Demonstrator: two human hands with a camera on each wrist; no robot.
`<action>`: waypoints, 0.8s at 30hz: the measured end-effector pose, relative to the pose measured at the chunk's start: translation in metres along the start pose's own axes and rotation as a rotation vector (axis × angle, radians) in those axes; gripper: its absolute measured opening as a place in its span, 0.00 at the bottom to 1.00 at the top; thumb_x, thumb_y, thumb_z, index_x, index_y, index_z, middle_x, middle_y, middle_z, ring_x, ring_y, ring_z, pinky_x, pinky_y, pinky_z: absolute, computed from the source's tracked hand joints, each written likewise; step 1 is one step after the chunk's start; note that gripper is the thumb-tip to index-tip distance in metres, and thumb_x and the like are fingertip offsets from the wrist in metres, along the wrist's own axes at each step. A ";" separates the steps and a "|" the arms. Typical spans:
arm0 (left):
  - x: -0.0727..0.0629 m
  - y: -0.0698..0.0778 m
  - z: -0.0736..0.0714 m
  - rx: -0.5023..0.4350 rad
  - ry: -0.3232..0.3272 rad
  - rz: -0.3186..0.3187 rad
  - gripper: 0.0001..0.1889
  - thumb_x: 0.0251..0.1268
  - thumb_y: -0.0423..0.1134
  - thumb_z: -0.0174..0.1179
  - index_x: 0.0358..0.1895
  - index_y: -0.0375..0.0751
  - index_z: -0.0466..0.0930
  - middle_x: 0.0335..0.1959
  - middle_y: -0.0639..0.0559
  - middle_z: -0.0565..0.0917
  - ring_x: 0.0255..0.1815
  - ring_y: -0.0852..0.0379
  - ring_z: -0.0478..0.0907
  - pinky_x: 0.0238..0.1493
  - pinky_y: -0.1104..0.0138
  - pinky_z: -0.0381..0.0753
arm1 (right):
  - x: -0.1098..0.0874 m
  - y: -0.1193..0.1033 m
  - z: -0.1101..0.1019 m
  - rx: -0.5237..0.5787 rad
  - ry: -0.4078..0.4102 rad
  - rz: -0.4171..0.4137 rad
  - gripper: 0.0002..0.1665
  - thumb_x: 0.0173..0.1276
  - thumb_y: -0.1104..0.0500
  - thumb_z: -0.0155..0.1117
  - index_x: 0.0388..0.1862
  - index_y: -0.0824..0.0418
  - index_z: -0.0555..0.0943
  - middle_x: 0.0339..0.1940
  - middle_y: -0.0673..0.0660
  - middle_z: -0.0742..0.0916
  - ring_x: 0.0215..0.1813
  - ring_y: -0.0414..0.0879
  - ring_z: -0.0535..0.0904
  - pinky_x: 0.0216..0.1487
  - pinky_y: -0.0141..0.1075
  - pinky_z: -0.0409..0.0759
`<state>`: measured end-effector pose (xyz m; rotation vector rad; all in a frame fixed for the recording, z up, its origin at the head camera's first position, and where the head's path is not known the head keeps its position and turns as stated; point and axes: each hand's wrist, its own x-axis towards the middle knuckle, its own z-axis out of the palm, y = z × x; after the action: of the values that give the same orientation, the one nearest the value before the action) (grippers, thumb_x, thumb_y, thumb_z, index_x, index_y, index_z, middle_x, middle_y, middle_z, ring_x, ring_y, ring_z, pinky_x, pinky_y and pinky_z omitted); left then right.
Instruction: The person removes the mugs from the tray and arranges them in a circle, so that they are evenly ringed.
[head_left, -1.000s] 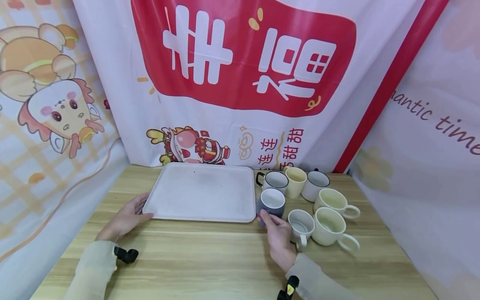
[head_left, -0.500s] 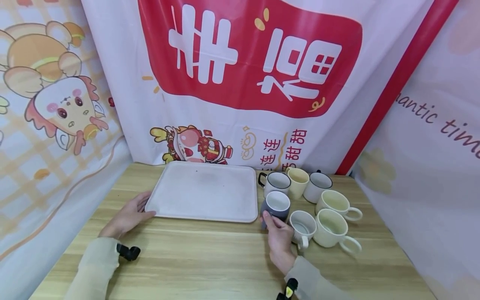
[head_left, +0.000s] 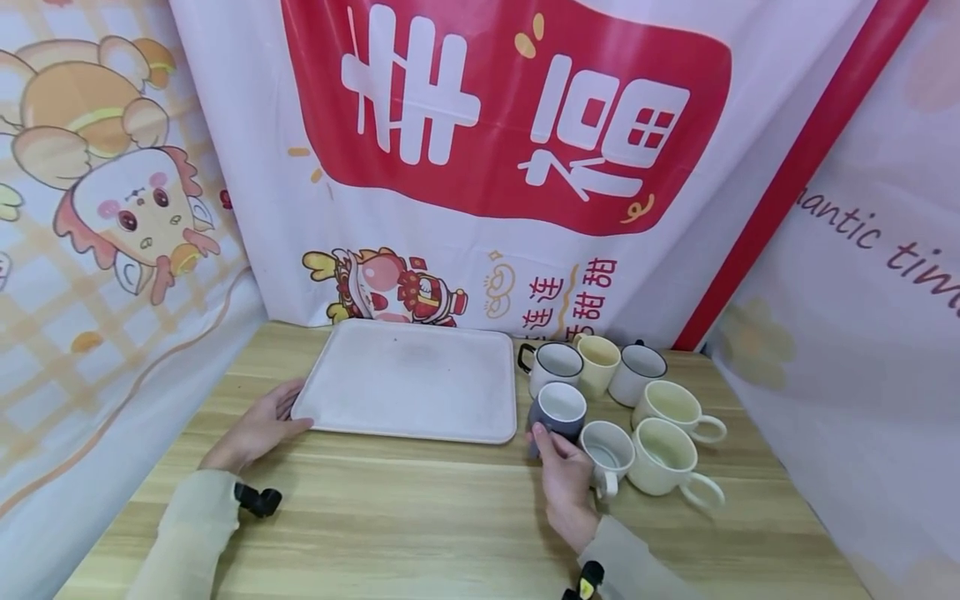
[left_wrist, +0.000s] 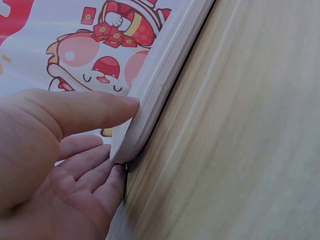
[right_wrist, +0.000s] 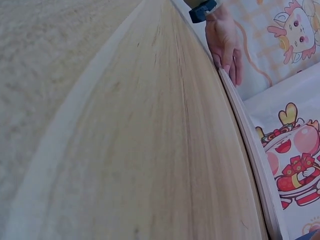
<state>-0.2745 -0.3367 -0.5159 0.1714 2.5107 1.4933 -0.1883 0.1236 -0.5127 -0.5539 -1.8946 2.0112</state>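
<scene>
My left hand [head_left: 258, 425] grips the near left corner of a flat white tray [head_left: 412, 383]. In the left wrist view its thumb [left_wrist: 107, 110] lies on the tray's edge and the other fingers sit at and below the corner. Just right of the tray, my right hand [head_left: 566, 479] holds a blue-grey mug [head_left: 557, 425] with a white inside, thumb on the near side. The far fingers are hidden behind the mug. Close by on the right stands a pale grey mug [head_left: 606, 450], its handle toward me. The right wrist view shows mostly tabletop, with the left hand beyond.
Behind the held mug are a black-rimmed white mug [head_left: 557, 367], a yellow mug [head_left: 597, 375] and another dark-rimmed mug [head_left: 636, 379]. Two cream cups [head_left: 663, 458] stand at the right. Printed cloth [head_left: 480, 208] hangs at the back and sides of the wooden table [head_left: 412, 517].
My right hand and the blue-grey mug have shifted slightly right, away from the tray and nearer the pale grey mug. The left hand keeps its place at the tray corner. The head view has shifted a little.
</scene>
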 end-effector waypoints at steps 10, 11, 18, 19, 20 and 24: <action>-0.004 0.000 -0.002 0.013 -0.003 0.002 0.48 0.77 0.35 0.62 0.86 0.29 0.37 0.86 0.26 0.44 0.86 0.25 0.44 0.86 0.34 0.53 | 0.001 -0.013 -0.013 -0.223 -0.147 -0.001 0.23 0.70 0.51 0.76 0.55 0.66 0.89 0.47 0.57 0.94 0.43 0.32 0.85 0.44 0.22 0.83; -0.004 0.000 -0.003 0.014 -0.002 0.000 0.48 0.77 0.36 0.62 0.86 0.30 0.37 0.87 0.27 0.44 0.86 0.25 0.44 0.86 0.35 0.53 | 0.001 -0.015 -0.015 -0.259 -0.176 -0.009 0.24 0.70 0.51 0.76 0.56 0.66 0.89 0.48 0.57 0.94 0.44 0.33 0.85 0.44 0.23 0.83; -0.006 -0.002 -0.005 0.018 -0.005 0.008 0.48 0.77 0.36 0.63 0.86 0.29 0.38 0.86 0.26 0.44 0.86 0.25 0.45 0.85 0.34 0.53 | -0.004 -0.034 -0.034 -0.469 -0.419 -0.053 0.27 0.70 0.53 0.74 0.62 0.68 0.84 0.52 0.62 0.92 0.54 0.49 0.90 0.56 0.39 0.90; -0.007 -0.003 -0.005 0.024 -0.005 0.005 0.48 0.77 0.37 0.63 0.86 0.30 0.38 0.87 0.27 0.44 0.86 0.25 0.45 0.85 0.34 0.54 | -0.006 -0.037 -0.037 -0.495 -0.459 -0.067 0.29 0.70 0.53 0.74 0.63 0.69 0.83 0.53 0.63 0.92 0.56 0.52 0.89 0.59 0.43 0.91; -0.008 -0.003 -0.006 0.029 -0.005 0.002 0.48 0.77 0.37 0.63 0.86 0.30 0.38 0.87 0.27 0.44 0.86 0.25 0.45 0.85 0.34 0.54 | -0.008 -0.041 -0.040 -0.526 -0.496 -0.082 0.30 0.70 0.53 0.74 0.64 0.70 0.82 0.55 0.64 0.91 0.58 0.54 0.89 0.61 0.46 0.90; -0.012 -0.004 -0.008 0.045 -0.009 0.010 0.48 0.77 0.36 0.63 0.85 0.28 0.38 0.86 0.26 0.44 0.85 0.24 0.45 0.84 0.33 0.54 | -0.014 -0.055 -0.051 -0.707 -0.583 -0.187 0.33 0.69 0.48 0.75 0.66 0.67 0.82 0.59 0.62 0.91 0.62 0.58 0.87 0.65 0.53 0.88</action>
<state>-0.2651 -0.3476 -0.5142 0.1978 2.5415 1.4365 -0.1529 0.1655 -0.4596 0.0952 -2.8963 1.4320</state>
